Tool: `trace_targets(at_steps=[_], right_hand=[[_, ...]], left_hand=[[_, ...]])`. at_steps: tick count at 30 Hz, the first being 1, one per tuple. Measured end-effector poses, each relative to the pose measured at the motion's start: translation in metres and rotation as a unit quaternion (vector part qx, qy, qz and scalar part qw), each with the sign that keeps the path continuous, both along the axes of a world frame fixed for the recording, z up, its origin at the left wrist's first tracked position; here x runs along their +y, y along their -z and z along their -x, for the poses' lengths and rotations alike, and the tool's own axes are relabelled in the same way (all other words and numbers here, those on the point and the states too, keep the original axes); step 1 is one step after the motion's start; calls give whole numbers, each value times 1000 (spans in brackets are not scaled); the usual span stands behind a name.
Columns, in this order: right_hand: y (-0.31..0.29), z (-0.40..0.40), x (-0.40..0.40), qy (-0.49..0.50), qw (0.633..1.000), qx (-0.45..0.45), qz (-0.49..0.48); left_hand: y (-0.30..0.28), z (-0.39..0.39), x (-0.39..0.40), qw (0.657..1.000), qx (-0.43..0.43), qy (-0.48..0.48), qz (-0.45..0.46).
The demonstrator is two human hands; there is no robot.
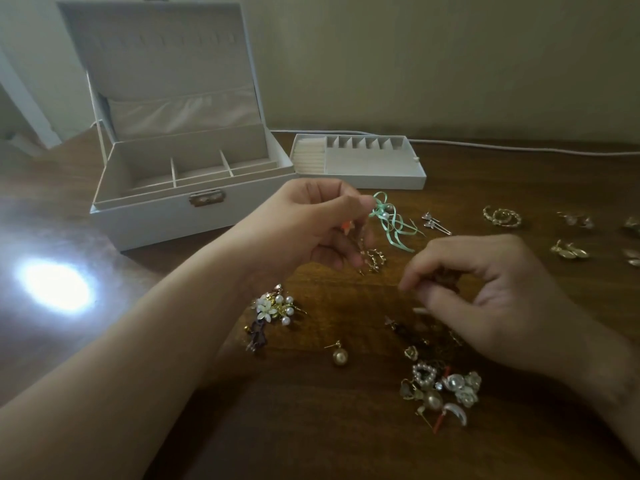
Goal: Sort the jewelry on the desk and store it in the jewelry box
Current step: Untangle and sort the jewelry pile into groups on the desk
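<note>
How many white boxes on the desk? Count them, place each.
2. The open jewelry box stands back left; the lidless tray lies just right of it. No others show.

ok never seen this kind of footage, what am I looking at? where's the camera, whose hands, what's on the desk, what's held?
There is no machine here: one wide-angle camera sits on a person's head and looks down at their two bare hands, which is why the arms enter from the bottom edge.

The left hand pinches a mint-green ribbon earring with a pearl, and some small gold pieces hang below its fingers. The right hand is curled over the desk; its fingertips seem to pinch something small and dark, too blurred to name.

On the wooden desk lie loose earrings: a flower-and-pearl cluster, a single pearl stud, a mixed pile and gold hoops.

Behind stands the open white jewelry box, with its removable tray set beside it.
</note>
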State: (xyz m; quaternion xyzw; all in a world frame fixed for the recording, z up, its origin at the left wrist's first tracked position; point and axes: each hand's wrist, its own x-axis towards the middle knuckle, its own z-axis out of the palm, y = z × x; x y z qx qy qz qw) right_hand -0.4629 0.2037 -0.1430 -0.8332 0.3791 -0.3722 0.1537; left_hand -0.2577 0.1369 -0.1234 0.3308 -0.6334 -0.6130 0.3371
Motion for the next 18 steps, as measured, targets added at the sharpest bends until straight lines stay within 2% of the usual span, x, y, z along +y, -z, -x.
trace_targets(at_steps=[5,10,14,18], right_hand=[[-3,1,1,8,995,-83,-52],[-4,1,-3,-1,976,-170,-134],[-6,1,-5,-59,932,-275,-228],[-7,-7,-5,-71,862,-382,-327]], left_hand=[[2,-2,-4,999,-4,-23,30],[3,-3,-7,1000,2,6,4],[-2,-10,-11,996,59,-8,-65],[-4,-15,-15,988,90,-14,-122]])
